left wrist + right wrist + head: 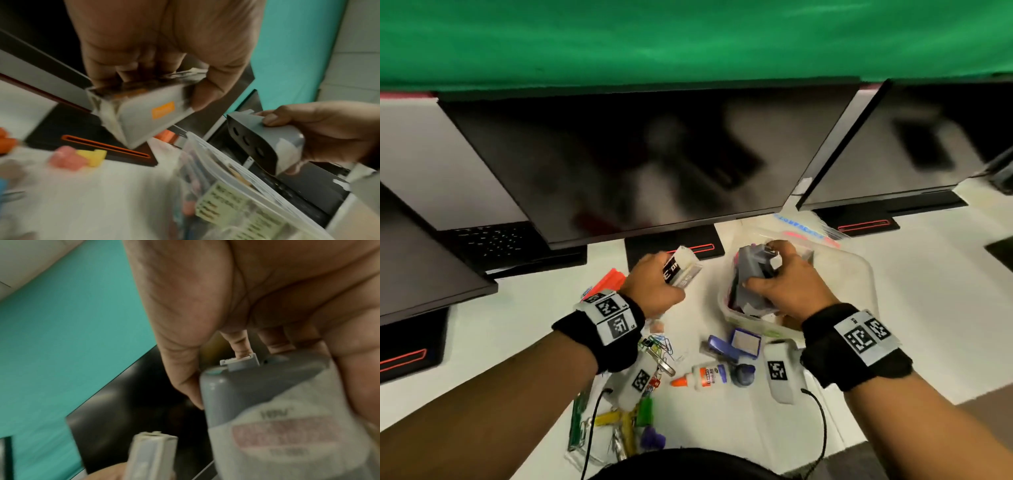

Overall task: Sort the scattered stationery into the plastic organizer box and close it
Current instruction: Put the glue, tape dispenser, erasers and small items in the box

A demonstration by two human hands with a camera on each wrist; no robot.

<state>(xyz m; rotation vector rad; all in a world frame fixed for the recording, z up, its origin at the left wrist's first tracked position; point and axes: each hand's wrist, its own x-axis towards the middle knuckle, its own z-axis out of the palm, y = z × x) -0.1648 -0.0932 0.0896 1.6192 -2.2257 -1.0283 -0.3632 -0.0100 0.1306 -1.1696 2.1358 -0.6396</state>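
My left hand [652, 289] grips a small white and black cardboard box [682, 270] in the air left of the organizer. In the left wrist view the small box [148, 113] shows a grey side with an orange label. My right hand [789, 287] grips a grey tape dispenser [755, 272] over the clear plastic organizer box [856, 274], which stands open and holds several items. Its lid [808, 233] lies behind it. The right wrist view shows the tape dispenser [267, 402] close up, cutter upward, thumb and fingers on either side of it.
On the white desk near me lie a glue bottle [705, 374], a blue stapler [722, 348], a stamp pad [745, 342], paper clips [662, 346] and coloured clips [633, 419]. An orange item [607, 281] lies at the left. Monitors [637, 164] line the back.
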